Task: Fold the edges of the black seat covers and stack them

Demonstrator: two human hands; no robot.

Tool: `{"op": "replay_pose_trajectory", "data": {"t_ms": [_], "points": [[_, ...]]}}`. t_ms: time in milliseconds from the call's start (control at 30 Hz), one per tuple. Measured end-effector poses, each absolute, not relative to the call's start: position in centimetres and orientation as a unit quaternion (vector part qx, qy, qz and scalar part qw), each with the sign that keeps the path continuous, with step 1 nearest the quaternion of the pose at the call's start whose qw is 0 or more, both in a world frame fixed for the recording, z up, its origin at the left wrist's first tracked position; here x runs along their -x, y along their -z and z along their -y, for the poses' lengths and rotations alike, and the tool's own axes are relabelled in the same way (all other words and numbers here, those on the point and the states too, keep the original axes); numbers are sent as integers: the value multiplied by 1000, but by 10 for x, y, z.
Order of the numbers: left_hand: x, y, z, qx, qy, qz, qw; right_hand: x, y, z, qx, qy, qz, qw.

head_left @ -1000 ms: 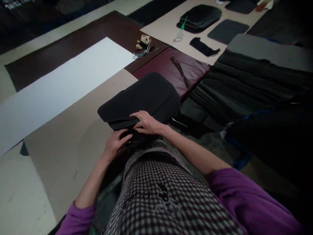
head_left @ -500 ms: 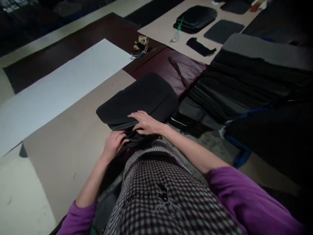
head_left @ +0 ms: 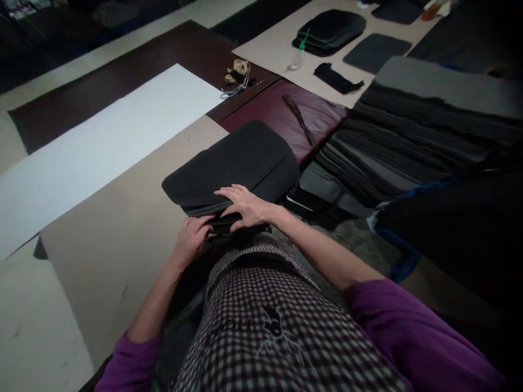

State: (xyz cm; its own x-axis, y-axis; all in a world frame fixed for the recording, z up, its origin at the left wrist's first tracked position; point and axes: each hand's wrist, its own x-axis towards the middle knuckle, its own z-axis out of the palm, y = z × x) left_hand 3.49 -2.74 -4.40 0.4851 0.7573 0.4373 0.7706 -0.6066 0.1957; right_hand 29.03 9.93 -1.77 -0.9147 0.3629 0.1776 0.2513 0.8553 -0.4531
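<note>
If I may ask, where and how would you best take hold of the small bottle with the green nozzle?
I would grip the small bottle around its pale body, coming from the near side. The body looks like the broadest part, while the green nozzle narrows to a thin tip. The stack of black panels crowds the far side.

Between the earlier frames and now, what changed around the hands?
The left hand has drawn back slightly leftward at the stack's near edge. The right hand has spread wider, its thumb lower, toward the apron. Whether either let go of a layer is unclear. The stack, bottle and white sheet stayed put.
</note>
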Motion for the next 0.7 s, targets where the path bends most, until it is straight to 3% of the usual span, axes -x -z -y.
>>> {"op": "replay_pose_trajectory", "data": {"t_ms": [400, 700], "points": [[-25, 52, 37, 879, 223, 422, 13, -284, 25, -95, 185, -170, 954, 163], [-31, 48, 31, 864, 235, 445, 14, -291, 21, -96, 160, -186, 962, 120]]}}
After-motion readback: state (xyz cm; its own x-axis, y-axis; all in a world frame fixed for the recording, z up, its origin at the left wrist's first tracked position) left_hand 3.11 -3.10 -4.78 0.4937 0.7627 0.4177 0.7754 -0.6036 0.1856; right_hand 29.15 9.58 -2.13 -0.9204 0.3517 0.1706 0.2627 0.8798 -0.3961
